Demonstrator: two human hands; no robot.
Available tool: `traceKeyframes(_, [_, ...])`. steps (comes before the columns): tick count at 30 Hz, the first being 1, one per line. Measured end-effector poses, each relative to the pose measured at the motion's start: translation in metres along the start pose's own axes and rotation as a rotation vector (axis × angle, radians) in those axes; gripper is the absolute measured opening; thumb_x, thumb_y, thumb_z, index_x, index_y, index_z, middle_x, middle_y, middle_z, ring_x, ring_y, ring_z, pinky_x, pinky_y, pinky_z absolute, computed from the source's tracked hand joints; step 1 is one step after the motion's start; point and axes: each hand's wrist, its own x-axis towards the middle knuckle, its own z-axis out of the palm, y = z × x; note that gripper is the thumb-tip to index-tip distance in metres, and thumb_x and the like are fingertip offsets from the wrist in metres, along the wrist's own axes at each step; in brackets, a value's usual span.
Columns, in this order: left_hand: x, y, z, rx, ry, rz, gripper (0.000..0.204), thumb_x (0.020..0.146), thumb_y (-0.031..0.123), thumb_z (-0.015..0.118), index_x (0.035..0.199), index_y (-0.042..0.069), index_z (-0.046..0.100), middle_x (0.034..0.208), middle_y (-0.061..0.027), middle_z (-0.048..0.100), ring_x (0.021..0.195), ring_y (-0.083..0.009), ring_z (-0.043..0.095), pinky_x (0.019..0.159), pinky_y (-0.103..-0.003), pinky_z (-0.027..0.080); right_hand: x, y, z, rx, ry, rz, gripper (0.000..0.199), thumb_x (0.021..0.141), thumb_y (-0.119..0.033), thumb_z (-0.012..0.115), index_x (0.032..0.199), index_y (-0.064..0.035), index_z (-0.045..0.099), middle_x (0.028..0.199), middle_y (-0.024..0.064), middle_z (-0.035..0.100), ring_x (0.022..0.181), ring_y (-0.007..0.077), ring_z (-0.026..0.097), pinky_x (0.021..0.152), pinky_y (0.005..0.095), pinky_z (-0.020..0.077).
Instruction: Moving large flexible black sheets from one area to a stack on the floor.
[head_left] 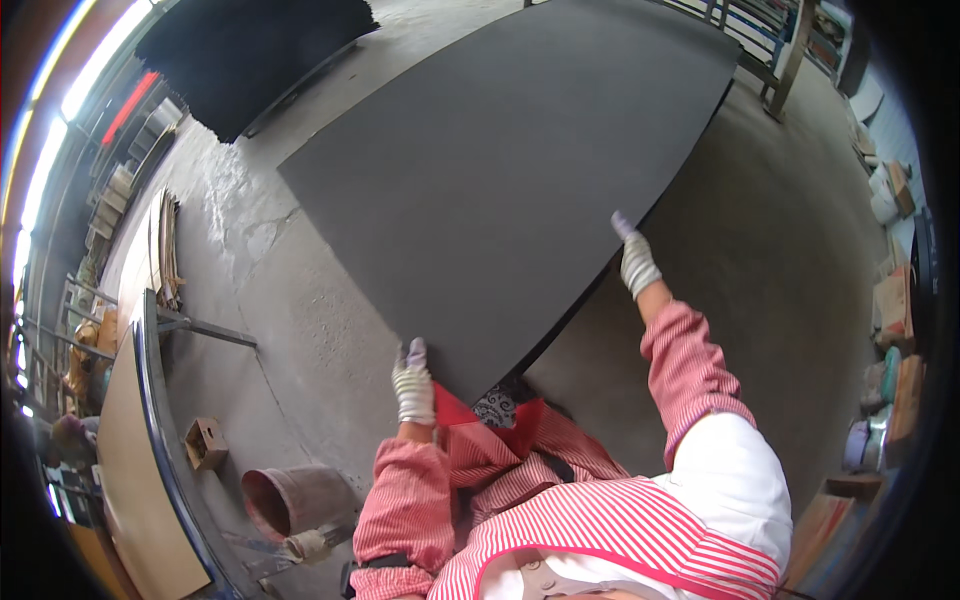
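Grey sheet (510, 190) in hands (412, 392) (637, 264); bucket (315, 500) near box (206, 445)

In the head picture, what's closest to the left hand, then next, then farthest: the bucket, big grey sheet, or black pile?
1. Big grey sheet: touching the left hand.
2. Bucket: lower left.
3. Black pile: far away, upper left.

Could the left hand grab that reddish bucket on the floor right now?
Probably not without letting go: the left hand is holding the dark sheet by its edge, and the bucket sits lower, on the floor. Nothing obvious blocks the way.
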Motion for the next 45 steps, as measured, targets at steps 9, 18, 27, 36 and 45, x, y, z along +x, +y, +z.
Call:
traceKeyframes(9, [0.055, -0.076, 0.065, 0.196, -0.284, -0.009, 0.087, 0.08, 0.039, 0.066, 0.143, 0.003, 0.016, 0.127, -0.0194, 0.047, 0.098, -0.022, 0.055, 0.073, -0.027, 0.047, 0.015, 0.025, 0.005, -0.267, 0.035, 0.135, 0.044, 0.075, -0.047, 0.068, 0.101, -0.0126, 0.06, 0.09, 0.007, 0.064, 0.069, 0.0254, 0.063, 0.056, 0.0388, 0.0478])
traceKeyframes(18, [0.021, -0.181, -0.246, -0.448, 0.263, -0.364, 0.05, 0.087, 0.031, 0.056, 0.131, 0.013, 0.039, 0.105, -0.019, 0.06, 0.09, -0.032, 0.062, 0.069, -0.04, 0.052, 0.028, 0.014, 0.037, -0.501, 0.084, 0.129, 0.072, 0.069, -0.051, 0.073, 0.123, -0.0094, 0.05, 0.123, 0.006, 0.049, 0.079, 0.0242, 0.06, 0.054, 0.0283, 0.0454])
traceKeyframes(27, [-0.144, -0.074, -0.517, -0.939, 0.885, 0.391, 0.092, 0.077, 0.072, 0.043, 0.143, 0.012, 0.02, 0.146, -0.0064, 0.027, 0.13, -0.0269, 0.031, 0.105, -0.04, 0.027, 0.012, 0.079, -0.028, -0.176, 0.131, -0.057, 0.052, 0.079, -0.051, 0.063, 0.111, -0.0112, 0.055, 0.085, 0.0046, 0.063, 0.063, 0.0132, 0.058, 0.052, 0.0252, 0.0449])
traceKeyframes(36, [-0.165, -0.072, -0.626, -0.74, 0.881, 0.255, 0.066, 0.084, 0.057, 0.047, 0.127, 0.007, 0.046, 0.123, -0.01, 0.053, 0.109, -0.0265, 0.052, 0.091, -0.041, 0.043, -0.106, 0.049, 0.081, -0.259, -0.25, -0.115, 0.041, 0.082, -0.045, 0.062, 0.106, -0.0123, 0.057, 0.077, 0.0031, 0.063, 0.055, 0.0123, 0.056, 0.047, 0.0233, 0.0428])
traceKeyframes(45, [-0.17, -0.073, -0.393, 0.13, 0.894, -0.327, 0.076, 0.083, 0.065, 0.044, 0.11, -0.004, 0.057, 0.102, -0.0194, 0.062, 0.098, -0.0253, 0.058, 0.082, -0.038, 0.045, -0.352, 0.179, 0.28, -0.539, -1.27, -0.335, 0.027, 0.085, -0.01, 0.06, 0.11, -0.003, 0.055, 0.091, 0.006, 0.058, 0.082, 0.0143, 0.057, 0.068, 0.0261, 0.0501])
